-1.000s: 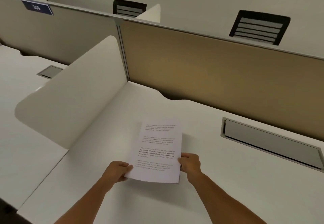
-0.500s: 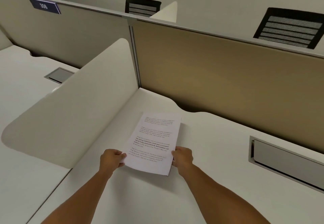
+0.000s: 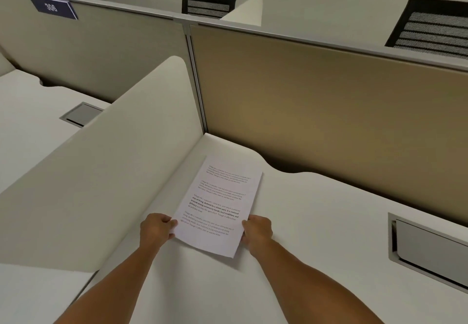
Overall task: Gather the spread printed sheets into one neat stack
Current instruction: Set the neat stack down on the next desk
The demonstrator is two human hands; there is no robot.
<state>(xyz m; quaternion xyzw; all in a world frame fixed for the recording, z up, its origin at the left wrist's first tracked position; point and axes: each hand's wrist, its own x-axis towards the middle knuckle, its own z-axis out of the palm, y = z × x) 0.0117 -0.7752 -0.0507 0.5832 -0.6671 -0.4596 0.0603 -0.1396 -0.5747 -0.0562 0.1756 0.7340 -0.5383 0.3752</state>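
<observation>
Stack farther left; placard "306"

Sheets: how many lie in the stack cannot be told — only the top page shows, its small print too fine to read.
Left hand: fingertips hidden under the paper's left edge.
Right hand: fingertips hidden behind the paper's right edge.
Forearms: cut off by the bottom edge.
Right chair: cut off at the right edge, lower part hidden behind the partition.
Middle chair: only the backrest top shows.
Cable hatch: cut off at the right edge.
</observation>
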